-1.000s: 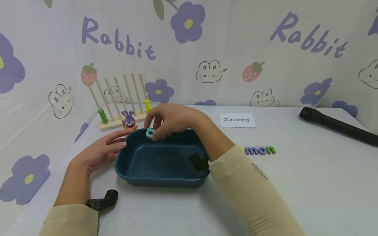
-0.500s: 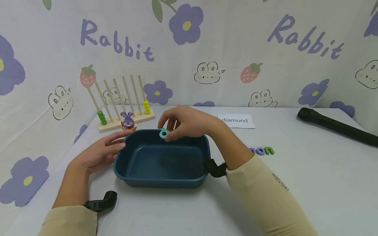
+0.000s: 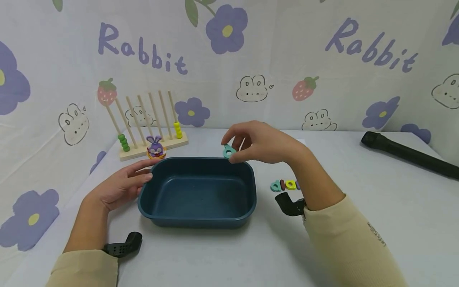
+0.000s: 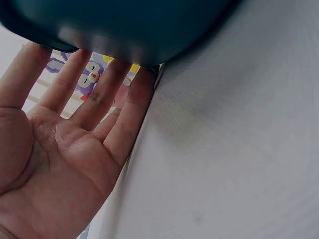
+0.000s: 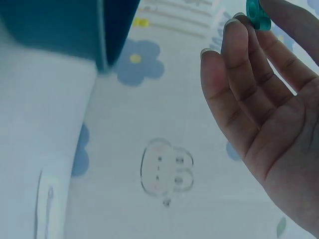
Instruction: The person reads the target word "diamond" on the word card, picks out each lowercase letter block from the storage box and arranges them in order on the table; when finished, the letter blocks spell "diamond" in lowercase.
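In the head view my right hand pinches a small teal letter, shaped like a d, between thumb and fingertips. It hovers just above the back right rim of a dark blue basin. The same teal letter shows at the top of the right wrist view. My left hand rests against the basin's left end, its fingers extended; the left wrist view shows the fingertips touching the basin's outer wall. On the table to the right lie a teal letter d, a brown letter and a yellow letter.
A wooden peg stand with green and yellow beads stands behind the basin at left. A purple rabbit figure sits before it. A black flashlight-like rod lies at far right. My right forearm hides more letters and most of a white card.
My right hand has moved right and slightly up with the teal letter, from over the basin to its back right rim. The left hand and the basin have stayed put.
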Motion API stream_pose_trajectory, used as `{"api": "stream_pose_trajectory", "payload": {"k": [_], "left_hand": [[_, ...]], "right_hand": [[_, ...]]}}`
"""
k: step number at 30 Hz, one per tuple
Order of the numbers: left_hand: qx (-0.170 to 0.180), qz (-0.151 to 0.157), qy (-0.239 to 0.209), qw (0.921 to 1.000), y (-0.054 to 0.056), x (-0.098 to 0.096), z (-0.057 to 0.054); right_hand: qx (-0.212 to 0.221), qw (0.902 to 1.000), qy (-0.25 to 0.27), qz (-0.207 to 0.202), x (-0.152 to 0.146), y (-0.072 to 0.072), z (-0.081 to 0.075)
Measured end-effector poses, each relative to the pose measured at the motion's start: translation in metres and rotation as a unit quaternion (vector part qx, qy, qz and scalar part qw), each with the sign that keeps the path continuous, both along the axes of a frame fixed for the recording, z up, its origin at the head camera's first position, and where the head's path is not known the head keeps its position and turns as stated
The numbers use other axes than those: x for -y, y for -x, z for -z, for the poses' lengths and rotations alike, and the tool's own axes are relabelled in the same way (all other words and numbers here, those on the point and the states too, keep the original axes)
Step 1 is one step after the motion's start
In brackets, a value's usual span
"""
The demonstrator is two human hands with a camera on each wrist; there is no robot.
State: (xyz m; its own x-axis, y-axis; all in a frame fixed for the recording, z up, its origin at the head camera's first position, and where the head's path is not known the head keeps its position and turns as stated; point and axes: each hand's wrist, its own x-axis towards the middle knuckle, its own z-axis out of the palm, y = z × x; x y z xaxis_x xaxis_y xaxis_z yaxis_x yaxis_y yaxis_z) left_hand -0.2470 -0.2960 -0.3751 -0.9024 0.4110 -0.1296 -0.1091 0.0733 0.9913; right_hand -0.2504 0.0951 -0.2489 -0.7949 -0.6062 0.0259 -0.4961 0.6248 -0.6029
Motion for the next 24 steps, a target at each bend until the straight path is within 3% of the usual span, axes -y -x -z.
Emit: {"api": "stream_pose_trajectory", "payload": {"k": [17,24], "left_hand": [[-0.004,-0.005,0.021,0.9998,-0.001,-0.001,0.002],[-0.002,-0.009,0.019,0.9998,0.000,0.000,0.000]], "right_hand": [[-0.013,0.9944,-0.038,0.098,-0.083,-0.016,0.005],[-0.005,0.9884,-0.047,0.145,-0.123,-0.013,0.021]]}}
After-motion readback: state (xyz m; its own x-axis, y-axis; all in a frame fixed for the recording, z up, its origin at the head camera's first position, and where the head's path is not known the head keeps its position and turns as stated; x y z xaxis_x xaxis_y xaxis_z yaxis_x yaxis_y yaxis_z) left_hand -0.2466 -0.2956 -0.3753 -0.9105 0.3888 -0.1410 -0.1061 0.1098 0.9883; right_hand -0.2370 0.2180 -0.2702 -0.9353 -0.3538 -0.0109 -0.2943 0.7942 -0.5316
